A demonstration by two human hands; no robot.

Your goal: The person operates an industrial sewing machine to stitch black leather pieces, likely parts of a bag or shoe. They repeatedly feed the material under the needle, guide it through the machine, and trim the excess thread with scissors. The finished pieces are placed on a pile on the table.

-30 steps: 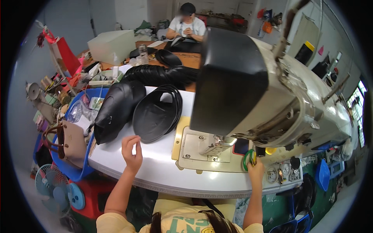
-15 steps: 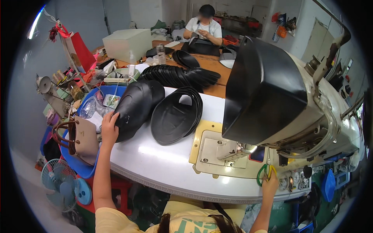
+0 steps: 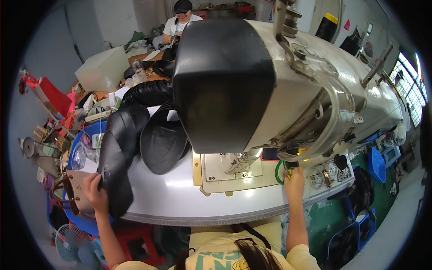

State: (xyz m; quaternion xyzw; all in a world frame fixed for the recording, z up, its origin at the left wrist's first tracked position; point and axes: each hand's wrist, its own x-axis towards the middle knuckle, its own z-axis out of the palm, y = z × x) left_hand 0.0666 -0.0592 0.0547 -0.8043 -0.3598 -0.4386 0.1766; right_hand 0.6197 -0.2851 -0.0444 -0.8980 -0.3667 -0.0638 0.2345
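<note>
My left hand has its fingers curled at the left edge of a black, curved, leather-like moulded piece. This piece lies at the left of the white sewing table, near its front edge. Beside it sits a nested stack of black oval shells, with a hole showing near the top. My right hand is closed around scissors with green and yellow handles, to the right of the needle plate. The sewing machine's head hides part of the scissors.
The sewing machine fills the middle and right. A blue tub with a beige handbag stands at the left edge. Behind are a row of black pieces and a person at a brown table. Bobbins lie at right.
The view has turned right. My left hand has drawn the black moulded piece toward the table's front edge, away from the oval stack. My right hand still holds the scissors, now partly behind the machine.
</note>
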